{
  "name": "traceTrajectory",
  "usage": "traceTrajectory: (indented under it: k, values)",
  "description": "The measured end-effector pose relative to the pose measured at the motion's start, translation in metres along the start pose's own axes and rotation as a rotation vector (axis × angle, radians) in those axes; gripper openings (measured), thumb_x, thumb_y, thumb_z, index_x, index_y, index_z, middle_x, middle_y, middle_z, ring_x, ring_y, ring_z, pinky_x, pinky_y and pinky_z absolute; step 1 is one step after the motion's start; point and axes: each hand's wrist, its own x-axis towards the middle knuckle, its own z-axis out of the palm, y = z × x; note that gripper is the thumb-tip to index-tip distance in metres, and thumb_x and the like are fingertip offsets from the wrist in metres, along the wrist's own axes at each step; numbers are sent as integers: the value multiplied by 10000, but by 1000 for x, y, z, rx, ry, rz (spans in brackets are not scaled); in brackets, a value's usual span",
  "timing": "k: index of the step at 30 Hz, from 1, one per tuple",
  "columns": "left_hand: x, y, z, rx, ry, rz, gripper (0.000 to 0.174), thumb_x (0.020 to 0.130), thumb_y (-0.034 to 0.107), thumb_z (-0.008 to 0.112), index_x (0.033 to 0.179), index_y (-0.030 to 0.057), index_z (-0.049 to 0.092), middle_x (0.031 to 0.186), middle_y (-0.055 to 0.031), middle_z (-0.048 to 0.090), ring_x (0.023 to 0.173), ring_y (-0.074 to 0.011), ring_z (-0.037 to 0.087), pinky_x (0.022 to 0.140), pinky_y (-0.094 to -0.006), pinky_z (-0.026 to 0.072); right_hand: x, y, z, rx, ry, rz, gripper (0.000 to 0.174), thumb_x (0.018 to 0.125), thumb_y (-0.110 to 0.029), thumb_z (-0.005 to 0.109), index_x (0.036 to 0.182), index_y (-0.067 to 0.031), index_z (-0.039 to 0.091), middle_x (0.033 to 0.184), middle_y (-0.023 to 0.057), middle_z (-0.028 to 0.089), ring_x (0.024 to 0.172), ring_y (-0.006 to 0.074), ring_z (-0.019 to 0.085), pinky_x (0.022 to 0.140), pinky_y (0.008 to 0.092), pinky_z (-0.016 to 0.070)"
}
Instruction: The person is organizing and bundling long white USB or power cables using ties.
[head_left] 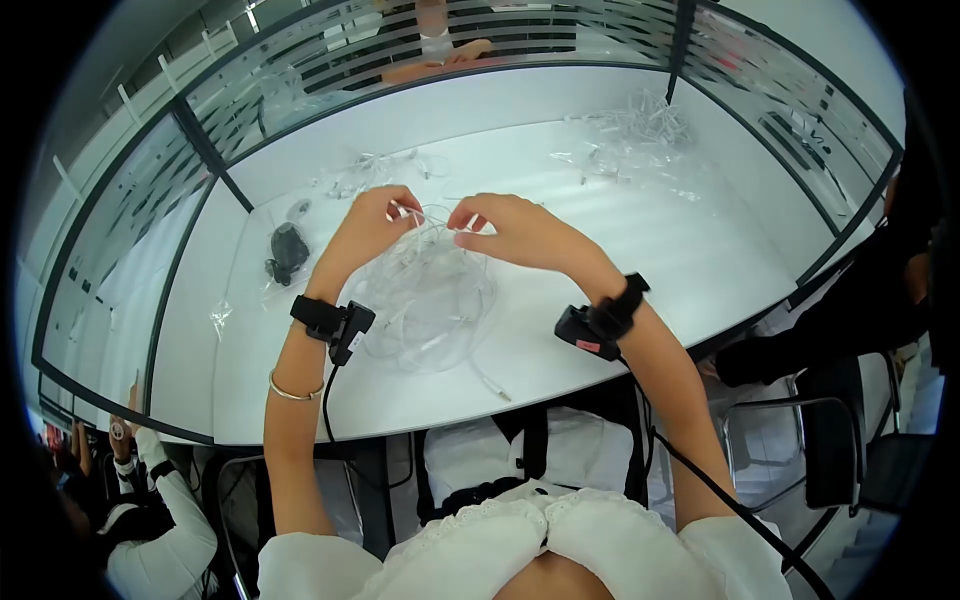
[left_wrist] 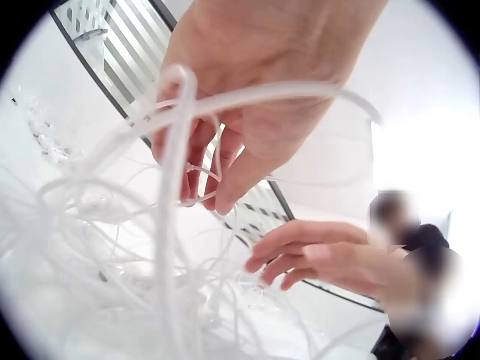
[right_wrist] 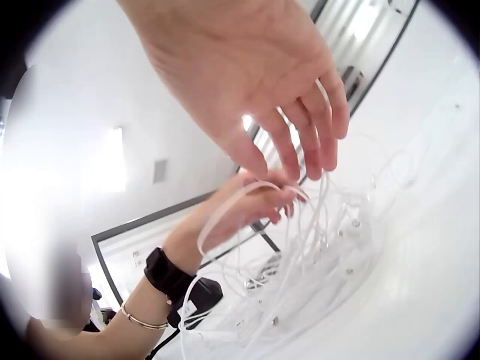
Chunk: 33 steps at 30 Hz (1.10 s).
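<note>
Head view: set high, aimed forward and down; left hand (head_left: 372, 222), right hand (head_left: 520, 232) framed toward 12 o'clock. Wrist views: set close beneath each, faced fingerward; white cables (left_wrist: 165, 247) shared.

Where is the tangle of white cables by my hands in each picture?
Head: cable tangle, just left of centre.
Left wrist: cable tangle, lower left, blurred strands crossing mid-picture.
Right wrist: cable tangle, lower centre.
Shared landmark: left hand, above left of centre in the head view, large at top in the left wrist view, smaller near centre in the right wrist view.
</note>
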Motion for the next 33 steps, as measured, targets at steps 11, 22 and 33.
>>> traceTrajectory:
  k: [11, 22, 33]
  values:
    - [-7, 33, -73, -370, 391, 131, 133, 839, 93, 604, 939, 5, 615, 957, -63, 649, 777, -122, 609, 689, -229, 451, 50, 57, 24, -37, 93, -31, 323, 781, -272, 677, 1041, -88, 627, 986, 79, 615, 826, 194, 595, 720, 314, 483]
    - [-35, 17, -103, -365, 484, 81, 170, 828, 125, 633, 961, 20, 622, 992, -72, 631, 845, -145, 608, 774, -259, 438, 35, 88, 4, -33, -99, 154, 301, 798, -310, 655, 1051, -146, 661, 1015, 61, 639, 952, 193, 569, 819, 332, 459]
    - [-55, -13, -94, -418, 10, -102, 126, 789, 49, 620, 906, 19, 585, 950, -58, 624, 905, -134, 582, 851, -263, 434, 24, 124, -30, 88, 101, 171, 253, 716, -175, 720, 951, -92, 683, 957, 65, 658, 880, 180, 602, 771, 316, 481]
